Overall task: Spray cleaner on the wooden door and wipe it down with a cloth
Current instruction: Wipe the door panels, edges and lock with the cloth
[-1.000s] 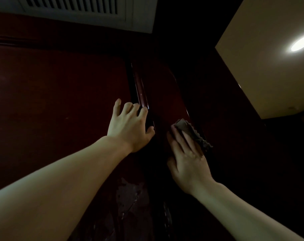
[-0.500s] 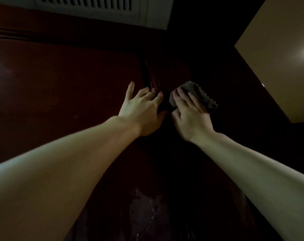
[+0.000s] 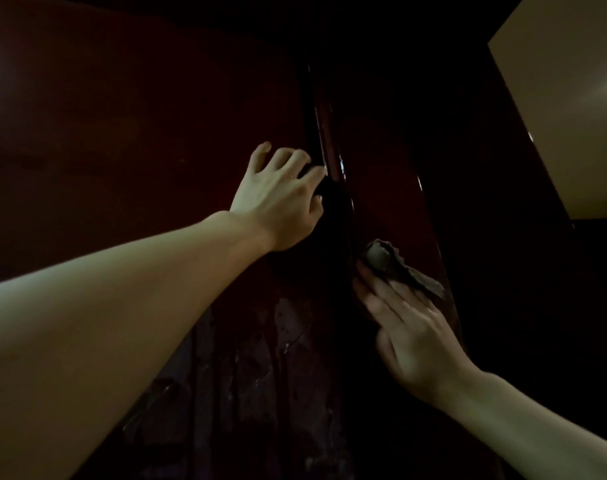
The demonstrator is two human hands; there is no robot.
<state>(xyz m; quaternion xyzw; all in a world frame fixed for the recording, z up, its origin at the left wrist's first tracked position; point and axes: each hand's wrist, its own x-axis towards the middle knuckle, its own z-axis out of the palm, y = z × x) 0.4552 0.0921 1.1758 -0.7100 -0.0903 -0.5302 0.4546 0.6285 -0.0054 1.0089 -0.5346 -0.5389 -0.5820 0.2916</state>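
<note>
The right hand (image 3: pixel 413 334) lies flat, fingers straight, pressing the cloth (image 3: pixel 399 268) against the door (image 3: pixel 381 209). The cloth sticks out past the fingertips, up the door's narrow edge, whose long axis runs upward. The left hand (image 3: pixel 281 195), higher, curls its fingers round that edge, steadying it.

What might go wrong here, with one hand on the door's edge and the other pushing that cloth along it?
The left hand has fingers curled round the door edge; if the door swings, they might get pinched. The right hand only presses the cloth with flat fingers, with no real grip, so it may slip and drop. In this dim light, wet streaks low on the door could be missed.
</note>
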